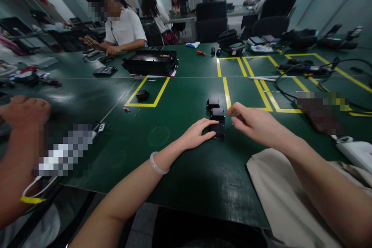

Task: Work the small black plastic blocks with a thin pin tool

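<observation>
Three small black block-like parts stand in a row on the green table, the far block (213, 103), the middle block (217, 114) and the near block (217, 131). My left hand (193, 135) holds the near block between thumb and forefinger, partly covering it. On the right, the curled fingers of my right hand (252, 123) pinch a small screwdriver (229, 128). Its thin dark shaft slants toward the near block's right side; the handle is mostly hidden, and I cannot tell whether the tip touches.
Yellow tape outlines (142, 104) mark the table (180, 100). A black part (142, 95) lies left, near a large black tray (151, 62). An orange screwdriver (200, 52) lies farther back. Cables (279, 85) and a phone (318, 114) are right. A co-worker's arm (21, 155) is left; others sit beyond.
</observation>
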